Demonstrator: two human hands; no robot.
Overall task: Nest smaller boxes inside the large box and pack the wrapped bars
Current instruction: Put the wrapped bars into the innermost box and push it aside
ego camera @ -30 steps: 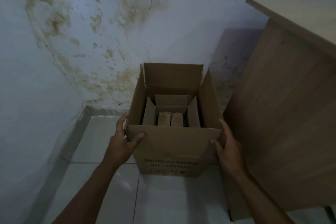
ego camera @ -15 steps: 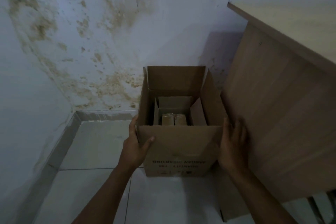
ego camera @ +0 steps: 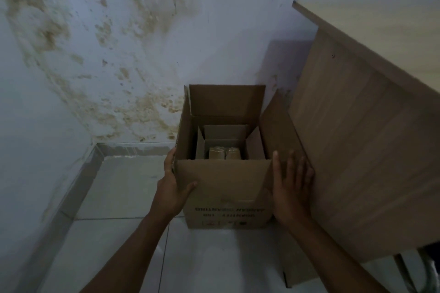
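Note:
The large cardboard box [ego camera: 226,192] stands on the white tiled floor with all its flaps open. A smaller open box [ego camera: 226,133] is nested inside it. Two wrapped bars [ego camera: 225,153] stand side by side within the smaller box. My left hand [ego camera: 172,185] grips the large box's left front corner, thumb on the front face. My right hand [ego camera: 291,185] lies flat against the box's right side, fingers pointing up, squeezed between the box and the wooden panel.
A wooden desk side panel [ego camera: 357,150] rises close on the right, nearly touching the box. A stained white wall [ego camera: 107,54] stands behind and to the left. Bare floor tiles [ego camera: 123,185] lie left of the box.
The box now sits closer to the desk panel. My right hand has slid from the front right corner onto the right side, fingers upright. My left hand keeps its grip.

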